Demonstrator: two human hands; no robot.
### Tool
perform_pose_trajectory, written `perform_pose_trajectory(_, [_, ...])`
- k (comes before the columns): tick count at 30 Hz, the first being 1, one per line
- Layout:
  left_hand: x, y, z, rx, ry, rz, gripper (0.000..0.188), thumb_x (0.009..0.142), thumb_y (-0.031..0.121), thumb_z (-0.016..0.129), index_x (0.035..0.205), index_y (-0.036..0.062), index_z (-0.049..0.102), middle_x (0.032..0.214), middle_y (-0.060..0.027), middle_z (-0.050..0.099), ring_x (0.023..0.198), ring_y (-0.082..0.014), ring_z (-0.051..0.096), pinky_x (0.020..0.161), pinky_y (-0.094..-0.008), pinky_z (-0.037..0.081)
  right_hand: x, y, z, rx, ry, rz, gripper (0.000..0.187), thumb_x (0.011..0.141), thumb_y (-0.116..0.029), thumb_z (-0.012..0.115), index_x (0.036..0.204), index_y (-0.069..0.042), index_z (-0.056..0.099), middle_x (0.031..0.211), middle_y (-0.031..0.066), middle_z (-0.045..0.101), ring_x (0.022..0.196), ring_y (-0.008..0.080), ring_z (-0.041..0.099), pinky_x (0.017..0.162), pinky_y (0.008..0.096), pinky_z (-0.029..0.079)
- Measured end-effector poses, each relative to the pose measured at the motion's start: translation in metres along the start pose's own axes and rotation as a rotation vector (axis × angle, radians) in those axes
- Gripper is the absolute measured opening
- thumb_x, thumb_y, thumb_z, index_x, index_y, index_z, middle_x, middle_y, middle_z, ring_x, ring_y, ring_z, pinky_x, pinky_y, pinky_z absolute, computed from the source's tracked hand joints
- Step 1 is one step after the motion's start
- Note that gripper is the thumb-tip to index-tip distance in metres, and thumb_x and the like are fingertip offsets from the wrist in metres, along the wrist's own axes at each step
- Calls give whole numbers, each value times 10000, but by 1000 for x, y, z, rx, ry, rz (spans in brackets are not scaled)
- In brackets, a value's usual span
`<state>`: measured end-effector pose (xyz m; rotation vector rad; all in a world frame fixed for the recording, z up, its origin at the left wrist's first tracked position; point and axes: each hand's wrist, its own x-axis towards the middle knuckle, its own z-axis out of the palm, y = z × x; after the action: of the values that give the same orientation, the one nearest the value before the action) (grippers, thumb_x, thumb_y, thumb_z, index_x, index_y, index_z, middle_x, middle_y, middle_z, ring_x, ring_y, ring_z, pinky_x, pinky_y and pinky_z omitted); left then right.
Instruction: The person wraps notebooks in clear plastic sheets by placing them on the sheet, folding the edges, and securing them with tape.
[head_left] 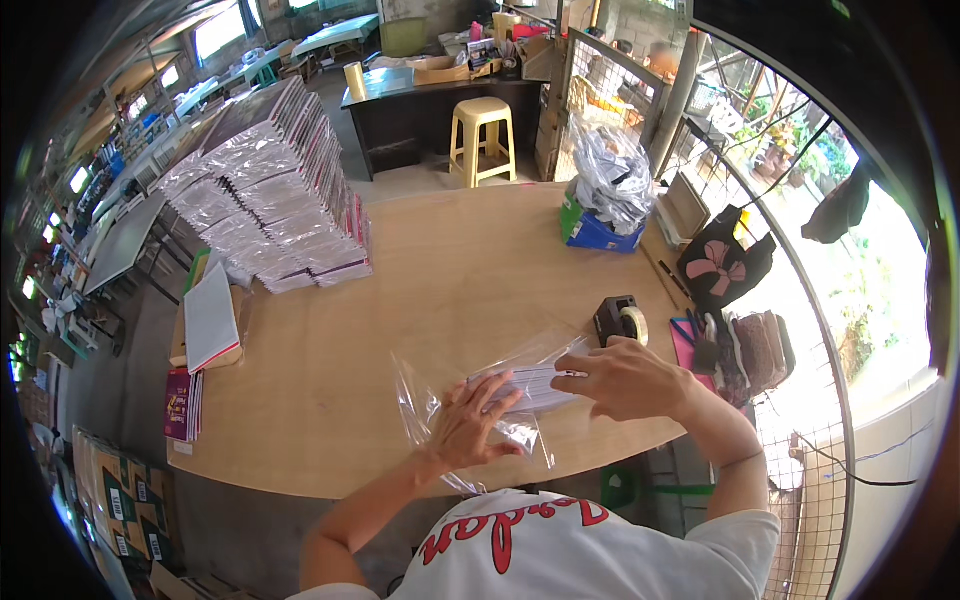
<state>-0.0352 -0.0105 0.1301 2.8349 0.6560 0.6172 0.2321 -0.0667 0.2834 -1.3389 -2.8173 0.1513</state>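
A stack of white paper sheets or envelopes (541,388) lies on the table near its front edge, partly inside a clear plastic bag (410,400) that spreads out to the left. My left hand (470,418) rests on the left part of the stack and the plastic, fingers stretched and spread. At the right end of the stack, my right hand (632,380) has its thumb and fingers bent together in a pinch; what they hold there is too small to make out. Just beyond this hand stands a black tape dispenser (612,320) with a roll of tape.
Tall piles of plastic-wrapped packs (270,190) stand at the far left of the wooden table (440,250). Purple booklets (183,405) lie at its left edge. A blue-green box (600,230) full of clear plastic is at the far right, near a black bag (725,262).
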Motion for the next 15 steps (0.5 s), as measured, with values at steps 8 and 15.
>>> perform_pose_trajectory(8, [14,-21,-10,-49,-147,143,927,763,811,508,1413,150,489,1462,-87,451,1330,-283,429,1033,-504,317,3,35,30,-75,-114,-59,274,802,-75,665,1073,-109,655,1155,66,615,910,230,672,686,374,524])
perform_pose_trajectory(15, [27,-44,-21,33,-332,321,918,733,855,468,1492,344,392,1563,-78,323,1406,-310,327,1113,-569,258,25,47,44,277,-1,-132,133,809,-30,631,938,-35,600,918,104,625,810,299,666,662,408,540])
